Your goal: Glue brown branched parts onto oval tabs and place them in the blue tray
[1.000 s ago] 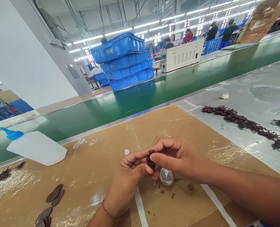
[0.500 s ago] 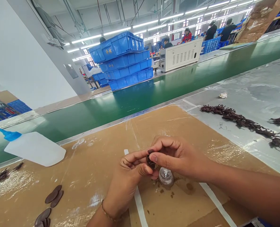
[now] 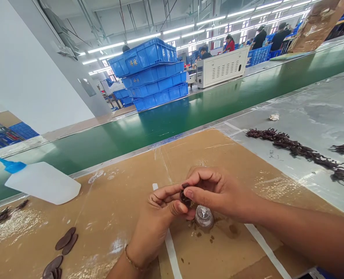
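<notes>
The left hand (image 3: 157,221) and the right hand (image 3: 221,193) meet above the brown-covered tabletop (image 3: 125,193), their fingers closed on a small dark piece (image 3: 185,198) held between them. The right thumb presses across the piece from its side, while the left thumb and forefinger pinch it from the other; the piece is largely covered by the fingers and appears to be round, though its exact form cannot be made out. Just beside the hands, a clear domed container (image 3: 204,217) rests on the covering, with brown spots near it. Toward the left lie flat dark oval discs (image 3: 63,240), some overlapping, and beyond them a white bottle with a blue nozzle (image 3: 44,183) lies on its side. To the right, a row of dark, branching pieces (image 3: 293,146) extends across the grey surface. Behind the tabletop runs a green conveyor belt (image 3: 166,122), with stacked blue crates (image 3: 153,73) along its far side.
</notes>
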The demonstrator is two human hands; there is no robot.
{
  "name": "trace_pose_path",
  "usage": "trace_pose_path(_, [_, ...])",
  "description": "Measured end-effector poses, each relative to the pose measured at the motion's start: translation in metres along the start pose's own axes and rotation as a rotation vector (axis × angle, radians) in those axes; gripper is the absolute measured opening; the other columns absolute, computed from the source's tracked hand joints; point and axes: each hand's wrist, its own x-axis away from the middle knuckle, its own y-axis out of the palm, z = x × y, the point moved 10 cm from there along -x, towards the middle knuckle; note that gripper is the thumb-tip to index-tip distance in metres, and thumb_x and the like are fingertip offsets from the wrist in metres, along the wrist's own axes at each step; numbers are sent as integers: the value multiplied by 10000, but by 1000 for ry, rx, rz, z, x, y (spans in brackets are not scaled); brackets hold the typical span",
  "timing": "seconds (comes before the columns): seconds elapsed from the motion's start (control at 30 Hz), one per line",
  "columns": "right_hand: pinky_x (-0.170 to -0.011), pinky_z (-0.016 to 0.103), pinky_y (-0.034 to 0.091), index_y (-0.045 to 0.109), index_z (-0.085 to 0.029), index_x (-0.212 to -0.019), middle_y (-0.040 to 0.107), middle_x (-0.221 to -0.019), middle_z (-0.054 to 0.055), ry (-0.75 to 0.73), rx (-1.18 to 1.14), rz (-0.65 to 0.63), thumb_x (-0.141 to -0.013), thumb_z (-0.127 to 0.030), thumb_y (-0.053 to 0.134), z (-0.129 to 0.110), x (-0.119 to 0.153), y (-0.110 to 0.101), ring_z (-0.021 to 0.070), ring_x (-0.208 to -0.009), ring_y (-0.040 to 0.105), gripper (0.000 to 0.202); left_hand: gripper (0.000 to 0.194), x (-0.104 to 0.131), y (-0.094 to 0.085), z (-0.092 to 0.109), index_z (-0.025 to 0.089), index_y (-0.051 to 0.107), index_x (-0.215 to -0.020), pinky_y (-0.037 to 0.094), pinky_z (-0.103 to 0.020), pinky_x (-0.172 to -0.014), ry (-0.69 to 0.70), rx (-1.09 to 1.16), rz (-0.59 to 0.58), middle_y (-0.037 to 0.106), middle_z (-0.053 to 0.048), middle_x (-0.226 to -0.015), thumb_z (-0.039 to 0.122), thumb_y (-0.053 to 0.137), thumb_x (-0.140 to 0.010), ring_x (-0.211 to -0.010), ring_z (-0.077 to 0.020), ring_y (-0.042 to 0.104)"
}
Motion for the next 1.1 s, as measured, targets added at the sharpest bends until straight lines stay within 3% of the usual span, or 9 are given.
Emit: trace_pose_path(1.1, [-593,223,546,595,-174,-847,685,-759,3,-14,2,-8,-846,-356,705,1,1,-1,97,-617,642,212,307,-2,-2,0,214,757,-944,566,-182,-648,-3,15,22,725,-27,-742,270,862,-661,-621,-106,666])
